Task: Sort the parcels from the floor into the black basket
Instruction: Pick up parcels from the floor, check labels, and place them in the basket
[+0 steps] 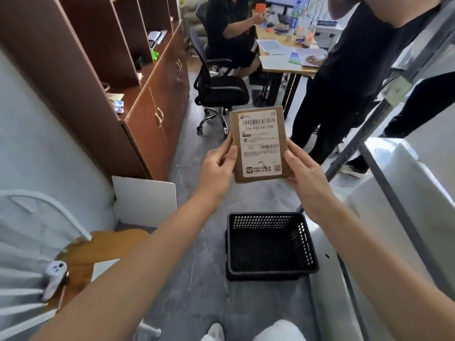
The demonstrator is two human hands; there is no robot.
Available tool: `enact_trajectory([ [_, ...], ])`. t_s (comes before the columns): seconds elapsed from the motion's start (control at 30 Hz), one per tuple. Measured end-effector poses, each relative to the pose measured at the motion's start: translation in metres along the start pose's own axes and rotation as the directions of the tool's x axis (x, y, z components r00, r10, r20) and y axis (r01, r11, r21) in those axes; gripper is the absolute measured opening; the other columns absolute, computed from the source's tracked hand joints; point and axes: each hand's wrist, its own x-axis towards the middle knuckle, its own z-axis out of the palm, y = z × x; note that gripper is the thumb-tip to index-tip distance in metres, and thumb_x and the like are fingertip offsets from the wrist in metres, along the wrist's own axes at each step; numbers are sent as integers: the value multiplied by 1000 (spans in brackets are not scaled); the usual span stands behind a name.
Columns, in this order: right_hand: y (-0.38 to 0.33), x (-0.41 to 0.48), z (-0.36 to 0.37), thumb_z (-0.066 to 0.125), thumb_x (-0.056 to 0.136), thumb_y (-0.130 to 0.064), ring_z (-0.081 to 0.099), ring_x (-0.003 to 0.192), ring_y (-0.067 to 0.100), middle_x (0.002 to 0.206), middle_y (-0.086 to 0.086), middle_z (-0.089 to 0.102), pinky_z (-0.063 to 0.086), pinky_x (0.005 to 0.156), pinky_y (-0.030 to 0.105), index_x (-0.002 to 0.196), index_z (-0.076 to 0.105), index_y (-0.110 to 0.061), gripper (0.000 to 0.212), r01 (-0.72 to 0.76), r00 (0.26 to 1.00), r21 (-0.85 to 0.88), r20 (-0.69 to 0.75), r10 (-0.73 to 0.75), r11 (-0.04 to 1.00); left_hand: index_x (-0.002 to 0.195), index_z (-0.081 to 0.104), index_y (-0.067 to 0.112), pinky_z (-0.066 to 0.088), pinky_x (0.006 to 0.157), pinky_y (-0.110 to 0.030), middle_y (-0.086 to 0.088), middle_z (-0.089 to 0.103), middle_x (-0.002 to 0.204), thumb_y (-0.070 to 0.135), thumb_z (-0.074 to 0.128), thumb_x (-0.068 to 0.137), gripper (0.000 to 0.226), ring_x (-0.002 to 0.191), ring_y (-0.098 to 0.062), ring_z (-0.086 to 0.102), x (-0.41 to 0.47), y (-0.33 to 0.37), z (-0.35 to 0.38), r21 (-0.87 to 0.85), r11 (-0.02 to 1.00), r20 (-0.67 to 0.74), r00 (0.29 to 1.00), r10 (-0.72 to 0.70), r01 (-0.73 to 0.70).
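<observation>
- The floor (197,291), grey and marbled, runs from the feet at the bottom edge up to the office chair; no other parcels show on the visible stretch, so how many are left to sort I cannot tell.
- The black basket (306,244) sits on the floor just ahead of the feet, directly below the raised arms, and it looks empty: only its dark bottom and perforated walls show. By that reading, nothing has gone in so far.
- The parcel (261,143), a flat brown envelope with a white shipping label facing the camera, is up in the air above and beyond the basket, upright, label readable.
- The left hand (218,166) pinches the parcel's left edge, thumb on the front face, fingers curled behind.
- The right hand (304,173) closes on the right edge the same way, thumb lying along the front.
- My judgement: this looks like the label-check step, with the drop into the basket not yet done; the task seems at or near its start.
</observation>
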Motion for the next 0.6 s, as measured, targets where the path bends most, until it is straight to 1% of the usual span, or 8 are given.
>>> enact_trajectory([
  [0.13,17,28,-8,43,105,-21,68,106,8,120,-5,70,55,81,18,141,51,-28,38,-29,999,6,25,29,1000,136,50,47,46,107,-39,-4,58,132,56,52,91,47,118,-12,60,21,-19,14,16,999,-16,999,-41,42],
  [0.2,28,45,-18,43,105,-20,68,106,7,120,-5,70,55,81,17,141,52,-27,38,-51,998,12,35,51,999,137,49,48,45,108,-38,-1,57,133,57,51,91,46,119,-10,59,30,-27,26,39,997,-17,998,-61,61],
  [0.27,40,64,-30,44,105,-20,68,105,7,121,-4,70,56,83,20,141,52,-26,38,-81,996,19,39,81,996,132,48,54,45,108,-39,2,58,134,61,50,88,44,120,-10,59,41,-37,41,68,993,-31,995,-94,96],
  [0.4,66,102,-58,48,103,-21,66,109,7,123,-6,68,55,87,25,138,53,-29,37,-178,982,33,74,175,983,141,48,41,45,108,-38,4,59,134,52,48,97,45,121,-10,58,65,-59,75,119,979,-91,983,-158,168],
  [0.47,82,121,-75,50,102,-21,66,108,8,123,-7,68,54,87,26,137,52,-31,36,-206,974,31,104,202,978,142,50,33,46,104,-25,8,58,136,48,49,99,45,118,-3,58,76,-68,94,115,977,-138,977,-162,179],
  [0.53,101,141,-90,53,101,-20,66,110,9,124,-8,67,54,93,31,136,53,-30,37,-240,965,26,116,236,970,141,51,21,44,87,-4,14,57,129,35,49,102,42,103,10,57,87,-78,115,103,973,-181,966,-184,205],
  [0.57,111,150,-97,53,101,-20,66,111,9,124,-9,66,54,96,34,137,52,-30,37,-256,960,23,122,251,966,139,52,18,44,81,-3,12,58,125,29,48,103,38,99,11,57,93,-86,125,100,971,-200,960,-194,217],
  [0.6,122,158,-104,53,101,-20,65,112,10,125,-9,66,53,97,37,137,52,-29,38,-272,955,20,132,267,962,135,52,17,47,82,-8,7,62,122,25,48,103,33,99,6,60,98,-98,134,91,969,-217,954,-206,230],
])
